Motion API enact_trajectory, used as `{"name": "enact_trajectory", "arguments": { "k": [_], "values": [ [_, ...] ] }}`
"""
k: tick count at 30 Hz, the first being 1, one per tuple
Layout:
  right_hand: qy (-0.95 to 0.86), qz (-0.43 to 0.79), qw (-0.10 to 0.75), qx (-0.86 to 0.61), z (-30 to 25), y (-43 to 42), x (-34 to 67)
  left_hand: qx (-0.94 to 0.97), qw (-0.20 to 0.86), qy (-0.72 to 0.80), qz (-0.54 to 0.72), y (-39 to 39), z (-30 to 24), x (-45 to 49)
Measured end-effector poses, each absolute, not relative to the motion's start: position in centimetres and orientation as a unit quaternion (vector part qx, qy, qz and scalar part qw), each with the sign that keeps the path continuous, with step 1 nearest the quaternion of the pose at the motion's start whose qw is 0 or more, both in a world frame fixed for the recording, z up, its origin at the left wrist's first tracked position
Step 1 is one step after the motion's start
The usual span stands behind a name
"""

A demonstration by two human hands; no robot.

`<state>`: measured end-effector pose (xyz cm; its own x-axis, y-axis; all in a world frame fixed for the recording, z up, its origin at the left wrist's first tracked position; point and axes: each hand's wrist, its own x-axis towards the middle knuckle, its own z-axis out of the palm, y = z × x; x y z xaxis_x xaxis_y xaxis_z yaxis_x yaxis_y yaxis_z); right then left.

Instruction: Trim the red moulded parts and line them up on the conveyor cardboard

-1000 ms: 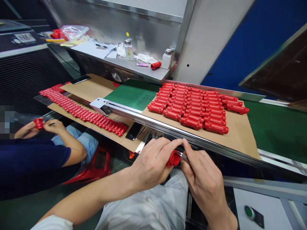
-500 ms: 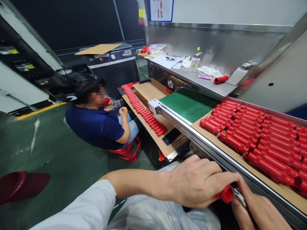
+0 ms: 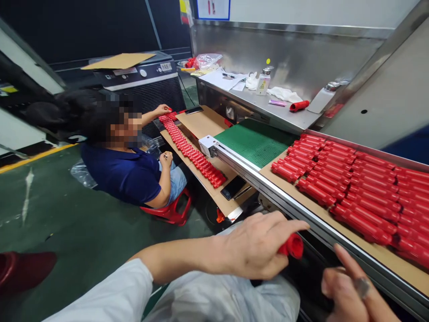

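Left hand [image 3: 254, 246] clenched round a red plastic tube [image 3: 291, 246], just beside the aluminium rail [image 3: 321, 228] along the near edge of the cardboard sheet [image 3: 372, 252] carrying rows of red tubes [image 3: 348, 192]. Right hand [image 3: 348, 286] open-fingered; small grey item [image 3: 362, 287] at it too blurred to identify, grip undeterminable. Plastic bottle [image 3: 263, 80] on the steel worktop [image 3: 284, 109] bears a yellow warning triangle [image 3: 263, 86]; wording illegible.

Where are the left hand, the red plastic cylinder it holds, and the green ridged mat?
Bare left hand [image 3: 250, 246], head view, back of the hand.
Red plastic cylinder [image 3: 293, 246], head view, its exposed end.
Green ridged mat [image 3: 254, 144], head view, its middle.
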<state>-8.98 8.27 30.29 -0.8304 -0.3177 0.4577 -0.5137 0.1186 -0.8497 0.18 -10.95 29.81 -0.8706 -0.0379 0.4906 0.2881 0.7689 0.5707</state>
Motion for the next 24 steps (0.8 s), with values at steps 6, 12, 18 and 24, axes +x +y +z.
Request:
{"name": "enact_trajectory", "arguments": {
  "k": [6, 12, 18, 24],
  "values": [
    [-0.561, 0.776, -0.274, 0.089, 29.1, 8.1, -10.3, -0.004, 0.270, -0.833, -0.483, -11.3, 29.1, 0.7],
    [-0.710, 0.663, -0.196, 0.135, 28.1, 9.7, -9.2, -0.028, 0.258, -0.835, -0.485, -10.8, 29.4, 0.7],
    [-0.783, 0.534, -0.052, 0.314, 30.3, 10.0, -8.1, -0.058, 0.266, -0.837, -0.474, -10.1, 30.0, 0.6],
    [-0.775, 0.480, 0.053, 0.407, 31.7, 10.2, -7.1, -0.066, 0.243, -0.844, -0.474, -9.8, 29.8, 0.5]
  ]
}}
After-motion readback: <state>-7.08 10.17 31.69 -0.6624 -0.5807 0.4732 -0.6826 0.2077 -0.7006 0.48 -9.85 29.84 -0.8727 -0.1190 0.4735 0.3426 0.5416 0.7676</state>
